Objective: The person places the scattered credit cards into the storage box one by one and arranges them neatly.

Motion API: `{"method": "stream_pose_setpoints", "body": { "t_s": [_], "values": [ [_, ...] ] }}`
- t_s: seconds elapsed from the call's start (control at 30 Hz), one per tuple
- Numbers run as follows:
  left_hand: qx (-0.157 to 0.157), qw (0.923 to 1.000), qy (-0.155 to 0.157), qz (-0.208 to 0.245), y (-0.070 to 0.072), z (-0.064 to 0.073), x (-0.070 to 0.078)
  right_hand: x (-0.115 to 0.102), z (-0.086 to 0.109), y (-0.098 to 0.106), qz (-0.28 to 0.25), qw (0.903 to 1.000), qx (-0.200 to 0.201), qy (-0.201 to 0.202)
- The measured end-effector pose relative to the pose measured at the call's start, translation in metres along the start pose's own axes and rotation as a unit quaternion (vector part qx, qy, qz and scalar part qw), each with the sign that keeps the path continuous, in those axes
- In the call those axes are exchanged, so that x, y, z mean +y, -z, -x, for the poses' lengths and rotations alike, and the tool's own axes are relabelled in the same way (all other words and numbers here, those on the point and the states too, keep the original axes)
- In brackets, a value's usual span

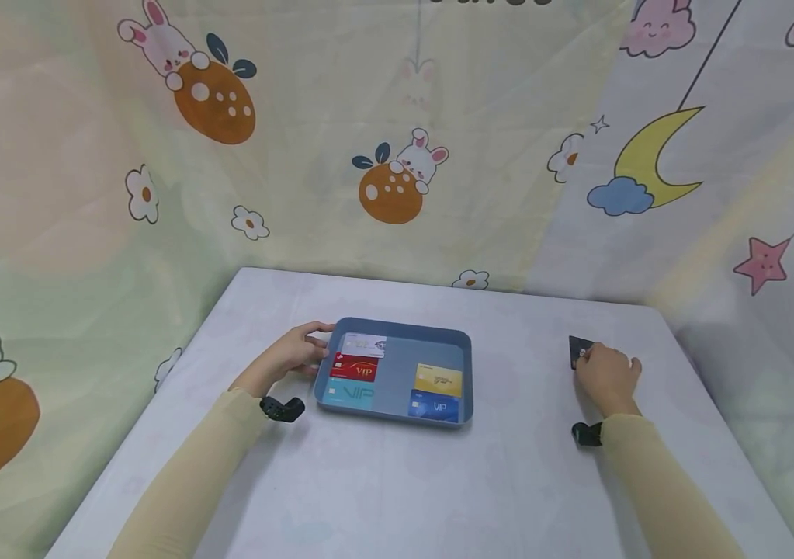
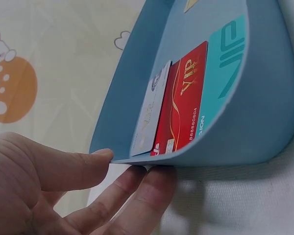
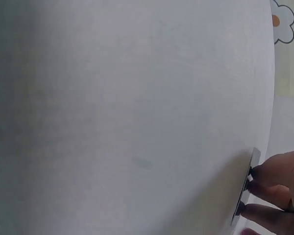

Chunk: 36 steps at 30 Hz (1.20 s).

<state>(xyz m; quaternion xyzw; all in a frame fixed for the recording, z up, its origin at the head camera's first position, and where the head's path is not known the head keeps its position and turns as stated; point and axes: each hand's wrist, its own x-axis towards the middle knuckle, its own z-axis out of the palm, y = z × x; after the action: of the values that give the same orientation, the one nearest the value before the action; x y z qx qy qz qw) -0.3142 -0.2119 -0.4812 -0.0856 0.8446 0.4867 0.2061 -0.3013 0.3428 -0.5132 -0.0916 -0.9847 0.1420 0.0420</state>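
Note:
At the left end of the blue tray point(image 1: 397, 423), my left hand point(image 1: 288, 355) holds its rim, with the thumb point(image 2: 88, 169) and fingers point(image 2: 149, 196) bent against the edge. Along that end lie a white card point(image 1: 363, 345), a red VIP card point(image 1: 353, 368) and a teal VIP card point(image 1: 349, 394). A gold card point(image 1: 438, 380) and a blue VIP card point(image 1: 435, 405) lie toward the tray's right end. Well to the right of the tray, my right hand point(image 1: 608, 379) pinches a black card point(image 1: 577, 351); its fingertips partly cover it. The right wrist view shows this card edge-on, close over the table.
A white cloth covers the table point(image 1: 508, 497). Printed cloth walls point(image 1: 313, 116) with rabbits, flowers and a moon rise behind and at both sides. Dark wrist devices point(image 1: 282, 408) sit on both wrists, below the cuffs of the beige sleeves.

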Motion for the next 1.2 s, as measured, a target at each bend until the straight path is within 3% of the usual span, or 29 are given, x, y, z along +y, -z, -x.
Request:
{"method": "stream_pose_setpoints", "body": {
  "t_s": [0.23,0.43,0.7,0.9,1.07,1.2],
  "values": [
    [0.001,1.0000,-0.002,-0.002,0.000,0.000,-0.002,0.000,0.002,-0.001,0.036,0.9992,-0.015,-0.007],
    [0.001,1.0000,-0.001,0.001,-0.001,0.002,-0.001,0.001,-0.002,-0.007,0.017,0.9998,-0.012,-0.004],
    [0.000,1.0000,0.000,0.004,-0.002,0.002,0.000,-0.006,-0.004,-0.002,-0.001,0.9980,-0.052,-0.035],
    [-0.010,0.9998,-0.004,0.018,-0.001,0.000,-0.003,-0.012,0.000,0.010,-0.067,0.9894,-0.105,-0.075],
    [-0.010,0.9997,-0.011,0.018,0.000,-0.001,-0.004,-0.014,0.000,0.011,-0.114,0.9827,-0.109,-0.097],
    [-0.008,0.9998,-0.012,0.015,0.000,-0.001,-0.005,-0.014,-0.003,0.010,-0.156,0.9704,-0.133,-0.127]
  ]
}}
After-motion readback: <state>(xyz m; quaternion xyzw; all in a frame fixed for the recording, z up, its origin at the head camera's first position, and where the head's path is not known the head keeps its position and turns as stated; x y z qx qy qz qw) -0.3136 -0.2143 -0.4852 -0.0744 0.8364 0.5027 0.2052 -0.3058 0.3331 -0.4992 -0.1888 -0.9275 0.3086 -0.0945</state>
